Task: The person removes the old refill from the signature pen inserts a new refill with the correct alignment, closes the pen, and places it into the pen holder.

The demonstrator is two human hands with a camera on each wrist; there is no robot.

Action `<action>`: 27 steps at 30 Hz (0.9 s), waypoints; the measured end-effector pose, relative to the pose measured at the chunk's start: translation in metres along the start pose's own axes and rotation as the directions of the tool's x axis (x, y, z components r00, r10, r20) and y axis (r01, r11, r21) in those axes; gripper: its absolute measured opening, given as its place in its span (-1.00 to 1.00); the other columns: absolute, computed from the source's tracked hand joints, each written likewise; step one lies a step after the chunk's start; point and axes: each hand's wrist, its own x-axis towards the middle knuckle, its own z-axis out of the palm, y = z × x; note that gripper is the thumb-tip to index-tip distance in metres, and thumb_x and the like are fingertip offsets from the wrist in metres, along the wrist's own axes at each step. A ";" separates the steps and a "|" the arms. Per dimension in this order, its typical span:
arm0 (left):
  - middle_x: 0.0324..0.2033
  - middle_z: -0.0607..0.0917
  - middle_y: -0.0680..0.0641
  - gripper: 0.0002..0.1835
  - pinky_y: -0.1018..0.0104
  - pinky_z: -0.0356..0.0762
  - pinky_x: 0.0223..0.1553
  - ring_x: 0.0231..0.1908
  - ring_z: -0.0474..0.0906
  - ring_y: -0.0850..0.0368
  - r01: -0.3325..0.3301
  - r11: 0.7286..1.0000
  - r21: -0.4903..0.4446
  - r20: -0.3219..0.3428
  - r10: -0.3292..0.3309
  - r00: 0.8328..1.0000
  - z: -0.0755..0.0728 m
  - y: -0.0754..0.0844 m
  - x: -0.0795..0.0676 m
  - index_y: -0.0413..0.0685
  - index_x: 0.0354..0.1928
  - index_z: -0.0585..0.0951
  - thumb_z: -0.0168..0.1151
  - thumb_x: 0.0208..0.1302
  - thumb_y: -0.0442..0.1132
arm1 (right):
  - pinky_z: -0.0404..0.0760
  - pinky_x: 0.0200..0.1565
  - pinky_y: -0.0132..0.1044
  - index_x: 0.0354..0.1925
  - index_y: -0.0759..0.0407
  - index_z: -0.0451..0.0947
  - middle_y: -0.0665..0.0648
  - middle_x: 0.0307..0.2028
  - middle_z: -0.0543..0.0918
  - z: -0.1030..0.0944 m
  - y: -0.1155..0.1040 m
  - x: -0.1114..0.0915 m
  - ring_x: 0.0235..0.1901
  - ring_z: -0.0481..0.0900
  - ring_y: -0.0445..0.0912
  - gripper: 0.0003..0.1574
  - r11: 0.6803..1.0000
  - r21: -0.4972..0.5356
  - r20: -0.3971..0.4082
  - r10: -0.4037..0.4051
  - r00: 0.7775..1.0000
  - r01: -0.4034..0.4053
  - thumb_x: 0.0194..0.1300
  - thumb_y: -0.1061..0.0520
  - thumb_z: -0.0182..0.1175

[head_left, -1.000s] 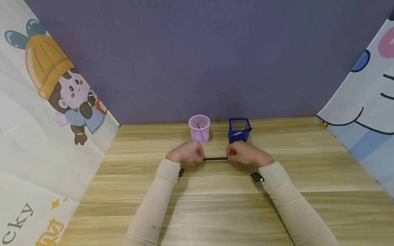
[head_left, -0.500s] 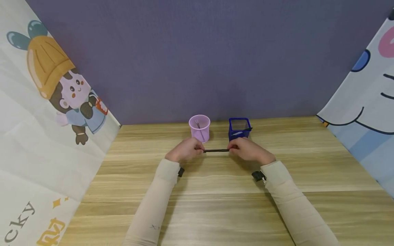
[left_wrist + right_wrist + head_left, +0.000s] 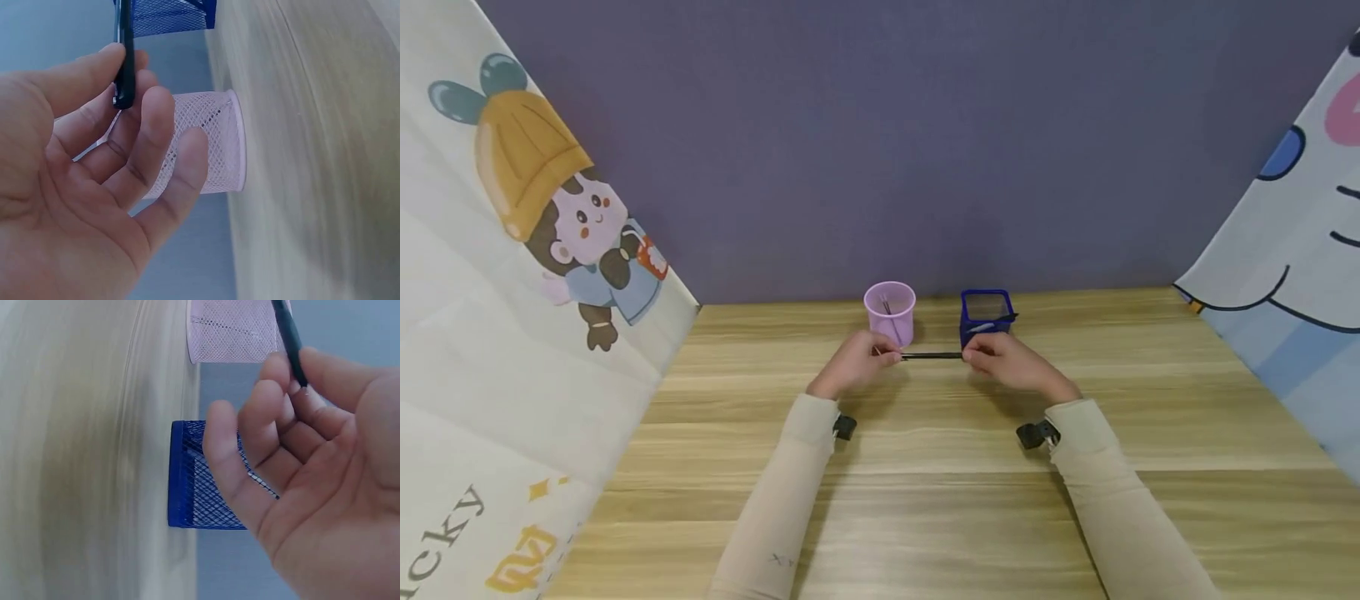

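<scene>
A slim black pen [image 3: 931, 356] lies level between my two hands, raised over the table. My left hand [image 3: 859, 363] pinches one end between thumb and forefinger; its other fingers are loosely bent in the left wrist view. At the opposite end, my right hand [image 3: 1017, 365] pinches the pen's tapered tip [image 3: 294, 353] the same way. Just beyond the left hand stands a pink mesh pen cup [image 3: 890, 312] with thin sticks inside. Behind the right hand is a square blue mesh pen holder [image 3: 986, 308] with a dark pen leaning in it, partly covered by the fingers.
The wood-grain table [image 3: 910, 500] reaches back to a dark purple-grey wall panel [image 3: 880, 150]. Printed cloths hang at the left [image 3: 475, 292] and right [image 3: 1300, 275] sides. A small black wrist camera [image 3: 1033, 434] sits at the right cuff.
Both hands have moved up and away from the body toward the two pen holders, carrying the black pen level between them. The head view has shifted slightly.
</scene>
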 end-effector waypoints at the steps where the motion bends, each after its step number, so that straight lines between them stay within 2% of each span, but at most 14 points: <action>1: -0.26 0.77 -0.07 -0.88 0.28 0.60 -0.09 -0.22 0.60 0.14 0.002 1.000 -0.011 -0.002 -0.002 1.000 0.000 -0.001 0.000 -0.13 -0.19 0.76 0.32 0.39 -0.24 | 0.38 -0.47 -0.29 -0.16 0.35 0.52 0.08 -0.56 0.41 0.001 0.000 0.000 -0.63 0.26 -0.17 -0.57 1.000 0.014 -0.007 -0.006 1.000 0.006 0.65 0.01 -0.05; 4: -0.27 0.77 -0.07 -0.88 0.30 0.60 -0.11 -0.23 0.61 0.15 0.010 0.999 -0.043 -0.011 -0.010 1.000 0.000 -0.003 0.000 -0.14 -0.20 0.76 0.31 0.40 -0.24 | 0.41 -0.45 -0.31 -0.24 0.36 0.47 0.10 -0.54 0.43 0.006 0.000 0.002 -0.60 0.34 -0.14 -0.54 0.999 0.050 -0.035 -0.004 0.999 0.006 0.66 0.00 -0.07; 7: -0.27 0.78 -0.08 -0.89 0.31 0.63 -0.13 -0.24 0.62 0.16 0.010 0.997 -0.081 -0.019 -0.011 1.000 0.001 -0.004 -0.002 -0.15 -0.20 0.75 0.31 0.40 -0.26 | 0.46 -0.40 -0.30 -0.28 0.33 0.45 0.12 -0.51 0.47 0.010 -0.001 0.003 -0.53 0.44 -0.05 -0.52 0.997 0.067 -0.056 0.049 0.997 -0.045 0.67 -0.01 -0.11; 12: -0.28 0.78 -0.05 -0.88 0.35 0.61 -0.20 -0.26 0.61 0.17 0.011 0.993 -0.120 -0.025 -0.014 1.000 0.000 -0.004 -0.003 -0.12 -0.18 0.76 0.31 0.40 -0.25 | 0.45 -0.43 -0.28 -0.38 0.23 0.39 0.06 -0.55 0.42 0.011 -0.002 0.001 -0.58 0.39 -0.05 -0.46 0.991 0.083 -0.056 0.111 0.992 -0.107 0.69 -0.06 -0.20; 20: -0.31 0.77 -0.06 -0.86 0.39 0.57 -0.25 -0.31 0.57 0.20 -0.037 0.996 -0.082 -0.012 0.037 0.999 -0.002 -0.006 -0.002 -0.17 -0.18 0.77 0.31 0.40 -0.26 | 0.42 -0.48 -0.30 -0.39 0.20 0.35 0.04 -0.56 0.38 0.010 -0.005 0.001 -0.61 0.29 -0.12 -0.45 0.984 0.130 -0.058 0.129 0.990 -0.121 0.69 -0.10 -0.22; 24: -0.31 0.78 -0.07 -0.86 0.39 0.59 -0.25 -0.32 0.58 0.21 -0.017 0.996 -0.090 -0.009 0.017 1.000 -0.001 -0.005 -0.004 -0.17 -0.19 0.77 0.31 0.40 -0.26 | 0.42 -0.49 -0.27 -0.43 0.17 0.32 0.02 -0.60 0.35 0.011 -0.004 0.000 -0.63 0.27 -0.13 -0.44 0.983 0.139 -0.043 0.129 0.991 -0.122 0.69 -0.08 -0.22; 27: -0.32 0.77 -0.08 -0.85 0.38 0.59 -0.27 -0.33 0.58 0.19 -0.011 0.994 -0.107 -0.001 0.011 1.000 -0.006 -0.005 -0.015 -0.20 -0.19 0.76 0.30 0.42 -0.25 | 0.40 -0.52 -0.28 -0.44 0.19 0.32 0.01 -0.62 0.33 0.021 -0.013 -0.007 -0.64 0.25 -0.14 -0.44 0.979 0.154 -0.044 0.142 0.989 -0.134 0.70 -0.06 -0.22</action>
